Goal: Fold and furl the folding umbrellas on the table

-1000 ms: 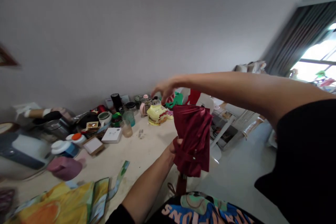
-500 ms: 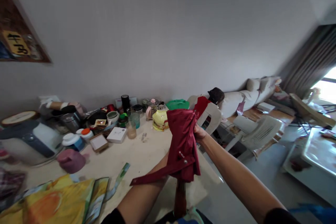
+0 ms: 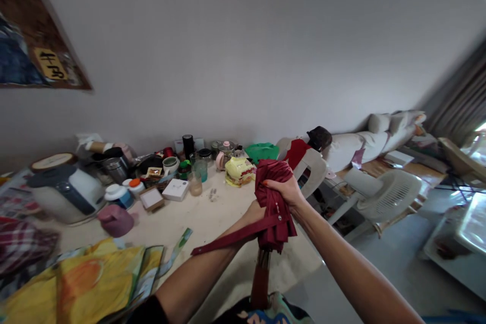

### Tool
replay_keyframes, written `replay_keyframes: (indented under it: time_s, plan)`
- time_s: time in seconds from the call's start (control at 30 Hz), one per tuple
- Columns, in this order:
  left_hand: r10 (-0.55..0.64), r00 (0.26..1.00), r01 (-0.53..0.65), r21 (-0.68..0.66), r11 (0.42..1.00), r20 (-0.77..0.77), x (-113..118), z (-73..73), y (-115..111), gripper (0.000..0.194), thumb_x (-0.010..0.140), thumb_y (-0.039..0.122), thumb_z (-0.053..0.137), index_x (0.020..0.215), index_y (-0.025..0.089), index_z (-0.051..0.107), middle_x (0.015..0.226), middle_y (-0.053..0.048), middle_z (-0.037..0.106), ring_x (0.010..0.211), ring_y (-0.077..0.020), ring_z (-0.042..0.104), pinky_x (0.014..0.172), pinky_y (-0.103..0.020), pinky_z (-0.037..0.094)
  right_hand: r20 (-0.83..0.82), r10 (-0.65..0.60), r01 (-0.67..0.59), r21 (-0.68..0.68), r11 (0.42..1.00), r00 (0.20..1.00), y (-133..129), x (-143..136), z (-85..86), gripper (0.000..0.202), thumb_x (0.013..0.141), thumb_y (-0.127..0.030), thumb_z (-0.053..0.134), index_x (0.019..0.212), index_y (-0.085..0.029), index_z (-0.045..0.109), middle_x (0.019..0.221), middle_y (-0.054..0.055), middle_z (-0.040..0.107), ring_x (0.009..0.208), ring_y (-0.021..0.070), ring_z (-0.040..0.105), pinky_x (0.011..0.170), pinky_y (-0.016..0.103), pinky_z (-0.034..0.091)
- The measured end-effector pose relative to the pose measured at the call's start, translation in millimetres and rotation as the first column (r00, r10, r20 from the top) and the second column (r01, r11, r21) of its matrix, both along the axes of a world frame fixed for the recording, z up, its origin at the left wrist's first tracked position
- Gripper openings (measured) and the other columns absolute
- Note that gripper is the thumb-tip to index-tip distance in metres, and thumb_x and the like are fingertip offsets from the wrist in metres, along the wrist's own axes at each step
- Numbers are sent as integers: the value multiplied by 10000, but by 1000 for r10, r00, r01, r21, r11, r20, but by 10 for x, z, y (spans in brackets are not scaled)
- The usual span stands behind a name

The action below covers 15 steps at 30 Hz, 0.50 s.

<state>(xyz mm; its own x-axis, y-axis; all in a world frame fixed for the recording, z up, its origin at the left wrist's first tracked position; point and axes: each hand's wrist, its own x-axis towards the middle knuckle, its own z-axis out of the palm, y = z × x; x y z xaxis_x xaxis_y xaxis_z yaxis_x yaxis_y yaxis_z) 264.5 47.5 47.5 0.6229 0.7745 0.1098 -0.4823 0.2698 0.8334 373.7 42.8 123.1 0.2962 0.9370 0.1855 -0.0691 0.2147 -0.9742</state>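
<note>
A dark red folding umbrella (image 3: 274, 235) is bunched up in front of me, its brown handle (image 3: 260, 283) pointing down toward my body. My right hand (image 3: 287, 191) wraps around the upper part of the folds, thumb across the front. On the other side, my left hand (image 3: 255, 212) grips the cloth; most of its fingers are hidden behind the fabric. The fastening strap (image 3: 230, 240) hangs loose to the left across my left forearm, a small metal snap showing near its base.
Below the umbrella stretches a pale table (image 3: 216, 217). An electric kettle (image 3: 64, 192), a pink cap-like object (image 3: 116, 220), cups, jars and a white box (image 3: 175, 190) crowd its left and back. A yellow bag (image 3: 98, 278) lies at front left; plastic chairs (image 3: 391, 195) stand right.
My right hand has come round from the far edge to the front of the umbrella. The cloth is gathered narrower, and my left hand, hidden before, now shows.
</note>
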Motion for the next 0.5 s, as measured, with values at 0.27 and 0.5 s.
replay_keyframes:
  time_s: [0.27,0.5]
  plan:
    - [-320,929,349,-152,925,186,-161,-384,-179,598,477,382,864,985,108,706,898,-101,721,715,-190,640,702,-296,489,-268,175,-194,-45,980,947,-135,22,43,445,498,-229,783,925,-191,665,819,43,733,818,276,700,783,423,577]
    - [-118,992,121,-106,987,38,-54,-204,-378,369,652,312,788,957,125,696,987,-106,705,860,-239,647,836,-384,503,-174,66,-73,-33,997,983,-184,25,-31,691,494,-342,858,1120,-193,606,953,69,723,926,293,680,825,438,566]
